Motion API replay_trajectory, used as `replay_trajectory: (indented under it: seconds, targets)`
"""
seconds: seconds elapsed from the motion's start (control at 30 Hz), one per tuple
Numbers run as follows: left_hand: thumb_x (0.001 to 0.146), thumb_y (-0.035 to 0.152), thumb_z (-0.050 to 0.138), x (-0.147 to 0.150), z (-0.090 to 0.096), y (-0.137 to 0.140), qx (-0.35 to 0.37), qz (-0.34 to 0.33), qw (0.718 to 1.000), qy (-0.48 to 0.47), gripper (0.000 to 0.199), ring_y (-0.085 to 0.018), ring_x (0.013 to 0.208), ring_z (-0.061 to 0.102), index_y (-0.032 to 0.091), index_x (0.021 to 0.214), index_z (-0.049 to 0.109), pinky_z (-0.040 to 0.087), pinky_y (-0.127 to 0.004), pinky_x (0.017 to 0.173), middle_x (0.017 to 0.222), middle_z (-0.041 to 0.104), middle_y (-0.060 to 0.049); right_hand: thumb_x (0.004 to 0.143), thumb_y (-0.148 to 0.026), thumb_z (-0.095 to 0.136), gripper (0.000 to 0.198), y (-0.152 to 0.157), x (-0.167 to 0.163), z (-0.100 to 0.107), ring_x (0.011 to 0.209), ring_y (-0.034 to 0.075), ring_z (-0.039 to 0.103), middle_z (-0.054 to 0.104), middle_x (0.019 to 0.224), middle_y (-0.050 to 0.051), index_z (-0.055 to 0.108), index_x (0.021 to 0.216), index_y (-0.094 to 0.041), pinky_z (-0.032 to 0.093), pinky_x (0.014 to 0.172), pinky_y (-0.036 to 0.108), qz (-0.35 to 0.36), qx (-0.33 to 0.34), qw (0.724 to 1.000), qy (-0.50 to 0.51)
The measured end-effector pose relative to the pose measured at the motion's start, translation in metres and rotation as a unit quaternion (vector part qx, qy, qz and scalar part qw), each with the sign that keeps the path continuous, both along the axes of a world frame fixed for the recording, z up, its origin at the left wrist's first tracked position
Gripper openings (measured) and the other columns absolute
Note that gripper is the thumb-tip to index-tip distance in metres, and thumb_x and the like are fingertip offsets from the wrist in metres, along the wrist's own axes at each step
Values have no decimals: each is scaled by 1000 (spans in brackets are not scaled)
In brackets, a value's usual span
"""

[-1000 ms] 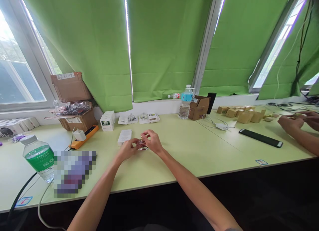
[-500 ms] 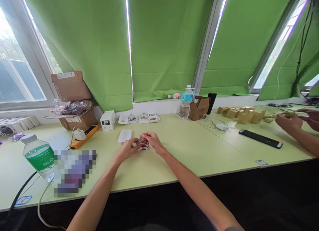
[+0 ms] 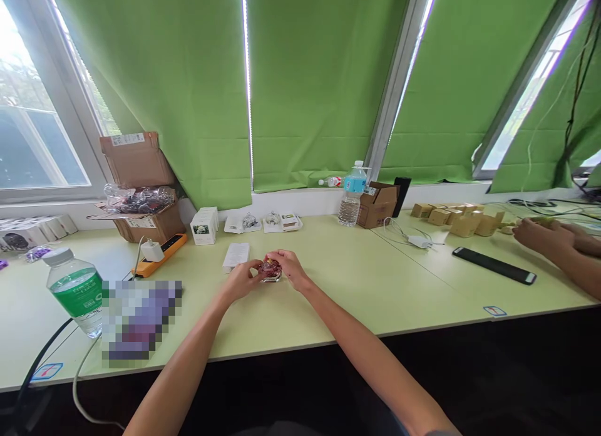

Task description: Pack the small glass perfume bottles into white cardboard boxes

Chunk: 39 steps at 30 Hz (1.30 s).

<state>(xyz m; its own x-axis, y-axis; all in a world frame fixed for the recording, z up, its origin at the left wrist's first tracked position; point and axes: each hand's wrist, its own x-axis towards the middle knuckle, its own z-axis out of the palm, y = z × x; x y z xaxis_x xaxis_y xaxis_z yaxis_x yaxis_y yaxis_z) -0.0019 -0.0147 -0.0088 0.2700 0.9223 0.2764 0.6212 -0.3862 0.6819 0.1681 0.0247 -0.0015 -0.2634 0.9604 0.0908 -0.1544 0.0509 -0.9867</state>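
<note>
Near the middle of the table, a small clear glass jar [image 3: 271, 272] with dark red contents stands in front of me. My left hand [image 3: 245, 279] is curled against its left side, thumb and fingers closed on it. From the right, my right hand [image 3: 288, 268] reaches over with fingers pinched at the jar's top, where a small gold-coloured bit shows. The fingers partly cover the jar, so its rim is hard to make out. Just behind my left hand lies a flat white box [image 3: 236, 256].
White boxes [image 3: 203, 228] and two small clear glass pieces [image 3: 250, 221] stand toward the wall. Left are a green-labelled bottle [image 3: 77, 292], an orange power strip [image 3: 159, 257] and a brown carton [image 3: 149, 222]. Right lies a black phone [image 3: 494, 265]; another person's hands [image 3: 544, 235] work beyond.
The view has shifted slightly, so everything sits a little to the right. Both my hands stay at the jar with almost no visible movement. The other person's hands have moved slightly left.
</note>
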Motion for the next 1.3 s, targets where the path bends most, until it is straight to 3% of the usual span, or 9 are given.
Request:
replay_trajectory:
  seconds: [1.3]
  targets:
    - [81,50,49,0,-1,0,14,7,1000,2,43,-11,54,55,23,112,61,45,-24,56,101,67,-3,72,-37,64,22,-3,0,3,60,13,60,68,72,3,67,76,-16,46,53,22,-5,11,1000,-17]
